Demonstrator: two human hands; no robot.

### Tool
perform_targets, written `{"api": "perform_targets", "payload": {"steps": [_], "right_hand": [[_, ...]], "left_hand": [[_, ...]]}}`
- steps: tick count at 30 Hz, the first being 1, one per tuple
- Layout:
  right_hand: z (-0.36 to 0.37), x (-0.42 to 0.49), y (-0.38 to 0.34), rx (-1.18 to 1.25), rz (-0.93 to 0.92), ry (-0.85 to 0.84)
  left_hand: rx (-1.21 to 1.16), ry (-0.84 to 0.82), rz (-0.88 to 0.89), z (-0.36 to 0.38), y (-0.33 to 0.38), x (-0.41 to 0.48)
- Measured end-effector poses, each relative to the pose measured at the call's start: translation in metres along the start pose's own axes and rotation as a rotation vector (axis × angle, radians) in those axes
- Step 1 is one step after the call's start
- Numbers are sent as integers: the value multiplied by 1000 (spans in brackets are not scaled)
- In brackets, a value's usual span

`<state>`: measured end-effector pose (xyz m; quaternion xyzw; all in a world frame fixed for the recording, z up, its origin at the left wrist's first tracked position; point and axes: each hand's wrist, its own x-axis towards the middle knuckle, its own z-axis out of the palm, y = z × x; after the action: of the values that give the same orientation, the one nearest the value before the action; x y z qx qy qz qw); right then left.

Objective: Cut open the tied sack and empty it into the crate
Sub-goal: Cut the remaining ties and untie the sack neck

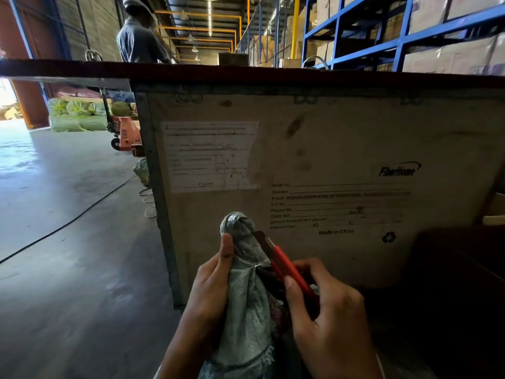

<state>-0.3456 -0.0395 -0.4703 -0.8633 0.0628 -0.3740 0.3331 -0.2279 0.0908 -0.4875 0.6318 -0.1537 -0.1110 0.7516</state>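
A grey woven sack (pixel 247 305) stands bunched at its neck, tied with thin string just below a twisted knot of fabric at the top. My left hand (pixel 211 285) grips the neck, thumb pressed up against the knot. My right hand (pixel 325 315) holds a red utility knife (pixel 289 272), its blade tip touching the right side of the neck at the string. Right behind the sack rises the big wooden crate (pixel 314 149), its labelled side wall facing me and its dark rim above; the inside is hidden.
Concrete floor opens to the left with a black cable (pixel 82 209) across it. An orange pallet jack (pixel 125 135) and green bundles (pixel 79 116) sit at the far left. A person (pixel 139 34) stands beyond the crate. Blue racking (pixel 396 36) with cartons fills the upper right.
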Motion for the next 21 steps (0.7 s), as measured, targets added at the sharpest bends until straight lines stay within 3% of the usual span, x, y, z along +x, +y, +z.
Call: {"api": "perform_targets", "payload": {"steps": [8,15,21], "right_hand": [[-1,0,-1,-41,-33,22],[-4,0,-9,-32,-13,-50],[-3,-10,-16,-97,-19,-186]], "left_hand": [[25,-7,8,-1,1,-2],[34,-4,22,-2,-1,-3],[-9,115,-6,-14,1,-2]]}}
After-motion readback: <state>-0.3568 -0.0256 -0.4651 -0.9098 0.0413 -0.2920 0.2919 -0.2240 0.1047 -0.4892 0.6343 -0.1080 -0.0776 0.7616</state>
